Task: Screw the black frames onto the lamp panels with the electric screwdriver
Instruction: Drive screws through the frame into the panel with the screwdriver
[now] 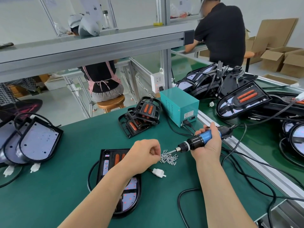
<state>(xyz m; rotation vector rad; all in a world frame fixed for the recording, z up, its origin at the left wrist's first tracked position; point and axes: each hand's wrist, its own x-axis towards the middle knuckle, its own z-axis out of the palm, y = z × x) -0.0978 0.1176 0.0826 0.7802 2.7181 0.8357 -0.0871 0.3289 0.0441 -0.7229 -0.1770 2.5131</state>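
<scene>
at the far left of the green table (49, 195) lie stacked lamp panels (32, 142), rounded at one end, each a pale plate with small holes inside a black rim, and two white plugs (35, 167) just beside them. near the front middle lies one more lamp panel (131, 185), its white board dotted with red, with a black frame (105, 153) set on it. the frame has a squared top and carries two orange strips (117, 159). the left forearm crosses over it and hides much of its middle.

the left hand (144, 153) sits past the frame's top right corner, fingers curled tight with the tips at the left edge of a small heap of silver screws (169, 157). whether its grip has a screw in it, i cannot tell. a white connector (158, 172) on a black lead lies just below the heap.

behind, a loose stack of black frames (141, 116) with orange strips leans beside a teal power box (179, 106).

the right hand (209, 143) has its grip wrapped round the blue and black electric screwdriver (202, 139), tilted so its bit points down and left to the top of the screw heap. its black cord (230, 155) trails off right. further right, on a second green surface, lies a pile of finished lamps (243, 99) tangled in black cables.
</scene>
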